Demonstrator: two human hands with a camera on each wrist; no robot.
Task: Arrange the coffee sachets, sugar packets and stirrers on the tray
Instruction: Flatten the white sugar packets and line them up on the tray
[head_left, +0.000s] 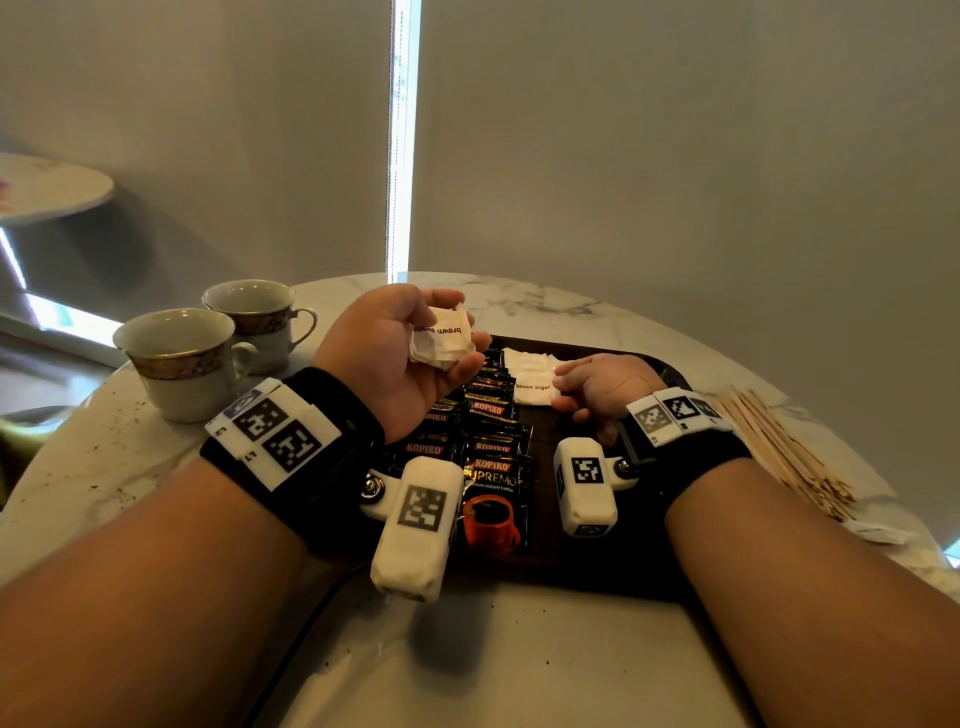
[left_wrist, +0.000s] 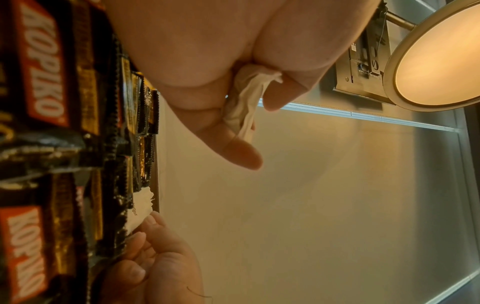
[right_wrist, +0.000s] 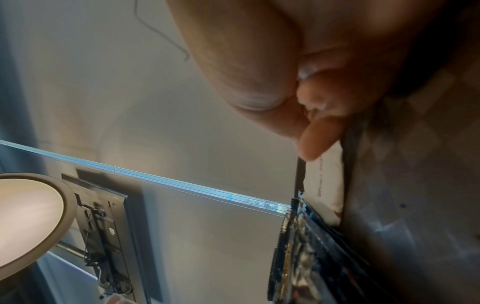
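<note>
Sugar packets (head_left: 530, 376) half laid on tray (head_left: 670, 364); sachets (head_left: 491, 441) done.
Left hand (head_left: 400, 353) clutches spare packets (head_left: 441, 332); right hand (head_left: 605, 389) pinches one; stirrers (head_left: 774, 441) beyond it wait.

— What can we read here?
— "brown sugar" on the crumpled packet (head_left: 441, 335) in our left hand (head_left: 400, 353), and again on the packet on the tray (head_left: 532, 387).
— And the black sachets (head_left: 491, 452)?
— "KOPIKO" in red; the nearest adds "SUPREMO".
</note>
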